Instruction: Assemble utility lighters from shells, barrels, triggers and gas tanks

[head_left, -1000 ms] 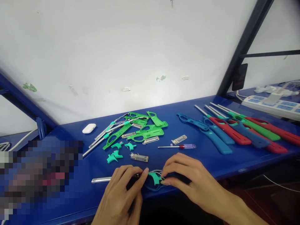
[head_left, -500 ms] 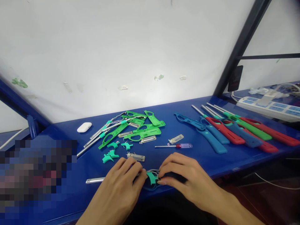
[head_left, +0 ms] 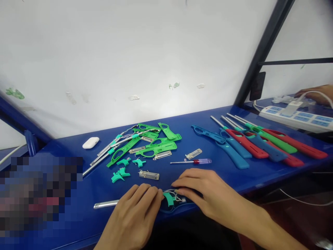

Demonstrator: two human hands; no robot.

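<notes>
Well, half-curled hands [head_left: 134, 211] at blue casing [head_left: 173, 209].

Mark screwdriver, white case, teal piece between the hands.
Screwdriver [head_left: 195, 161]: head view, red front of the handle.
White case [head_left: 91, 142]: head view, upper face.
Teal piece [head_left: 169, 199]: head view, curved body.

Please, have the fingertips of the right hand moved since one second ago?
Yes: the fingertips of the right hand moved slightly forward, nearer to the resting screwdriver.
</notes>
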